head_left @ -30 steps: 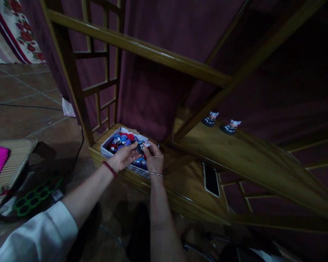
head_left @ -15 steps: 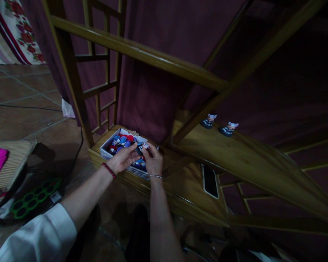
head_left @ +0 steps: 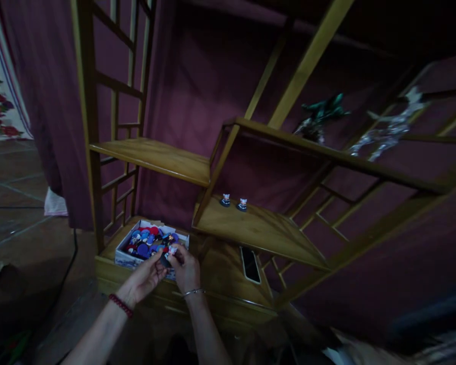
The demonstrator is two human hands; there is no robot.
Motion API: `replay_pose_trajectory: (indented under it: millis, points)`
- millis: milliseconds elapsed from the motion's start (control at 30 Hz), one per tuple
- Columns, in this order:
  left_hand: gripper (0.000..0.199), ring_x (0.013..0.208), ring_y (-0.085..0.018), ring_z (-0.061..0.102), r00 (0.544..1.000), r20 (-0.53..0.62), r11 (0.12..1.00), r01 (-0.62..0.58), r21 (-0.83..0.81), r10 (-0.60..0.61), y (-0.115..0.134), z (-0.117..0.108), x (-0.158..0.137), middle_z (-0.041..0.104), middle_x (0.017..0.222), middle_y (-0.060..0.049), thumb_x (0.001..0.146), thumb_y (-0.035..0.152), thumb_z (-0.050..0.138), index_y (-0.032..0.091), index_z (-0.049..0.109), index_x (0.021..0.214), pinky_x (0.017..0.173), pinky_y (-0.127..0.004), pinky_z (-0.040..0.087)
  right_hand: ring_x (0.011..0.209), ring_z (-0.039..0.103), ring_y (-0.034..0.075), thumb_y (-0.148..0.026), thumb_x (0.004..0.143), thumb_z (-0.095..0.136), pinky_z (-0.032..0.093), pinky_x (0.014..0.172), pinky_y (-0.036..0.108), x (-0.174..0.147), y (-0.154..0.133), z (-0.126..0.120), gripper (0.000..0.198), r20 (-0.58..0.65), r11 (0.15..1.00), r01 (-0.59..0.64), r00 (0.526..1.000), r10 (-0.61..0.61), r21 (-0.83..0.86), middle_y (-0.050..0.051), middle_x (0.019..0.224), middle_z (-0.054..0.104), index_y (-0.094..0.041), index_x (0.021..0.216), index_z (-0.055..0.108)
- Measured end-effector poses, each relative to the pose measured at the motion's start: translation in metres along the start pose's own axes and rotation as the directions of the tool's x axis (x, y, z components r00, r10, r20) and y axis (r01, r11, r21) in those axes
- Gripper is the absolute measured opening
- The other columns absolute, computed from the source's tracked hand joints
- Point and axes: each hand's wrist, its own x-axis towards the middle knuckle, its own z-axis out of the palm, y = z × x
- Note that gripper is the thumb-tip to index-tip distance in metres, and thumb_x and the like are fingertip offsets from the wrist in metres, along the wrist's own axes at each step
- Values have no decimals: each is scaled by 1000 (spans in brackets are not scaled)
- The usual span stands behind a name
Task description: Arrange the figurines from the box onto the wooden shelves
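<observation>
Both my hands grip one small figurine [head_left: 166, 257] with a dark round base and a white top. My left hand [head_left: 146, 278], a red bead bracelet on its wrist, has its fingers closed at the base. From the other side my right hand [head_left: 186, 268], with a thin metal bracelet, pinches the upper part. Just behind them a patterned cardboard box [head_left: 123, 257] holds several small red, blue and purple pieces. Two similar figurines, one on the left [head_left: 225, 199] and one on the right [head_left: 242, 204], stand upright on the middle shelf [head_left: 258, 228].
A phone [head_left: 250, 264] lies on the lowest board, right of my hands. The left shelf [head_left: 155, 158] juts out above the box. On the upper right shelf stand a dark green ornament [head_left: 321, 116] and a clear glass-like animal figure [head_left: 391, 126]. A purple curtain hangs behind.
My view has turned up and to the right, so the upper right shelf and its ornaments now show. Both hands still hold the figurine near the box.
</observation>
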Motion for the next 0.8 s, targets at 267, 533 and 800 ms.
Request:
replay_pose_trajectory:
  millis: [267, 533, 800]
  points:
    - [8, 48, -9, 58, 998, 59, 1000, -12, -26, 14, -13, 27, -76, 63, 62, -3, 81, 17, 51, 11, 56, 80, 47, -18, 49, 72, 62, 12, -15, 70, 54, 51, 70, 23, -52, -61, -38, 28, 27, 998, 54, 998, -55, 19, -4, 80, 67, -26, 95, 60]
    - [15, 53, -10, 59, 981, 192, 1000, -7, -30, 13, -19, 51, -132, 64, 67, -6, 84, 20, 48, 9, 57, 78, 52, -19, 50, 66, 60, 12, -19, 69, 58, 51, 65, 24, -86, -106, -74, 24, 51, 985, 130, 991, -125, -117, -2, 78, 64, -24, 93, 61]
    - [19, 55, -10, 58, 949, 316, 1000, -9, -18, 15, -33, 57, -171, 64, 70, -8, 85, 23, 46, 9, 58, 81, 52, -20, 50, 60, 58, 10, -22, 68, 60, 50, 57, 21, -122, -138, -100, 23, 89, 976, 157, 985, -144, -152, -3, 73, 62, -22, 91, 61]
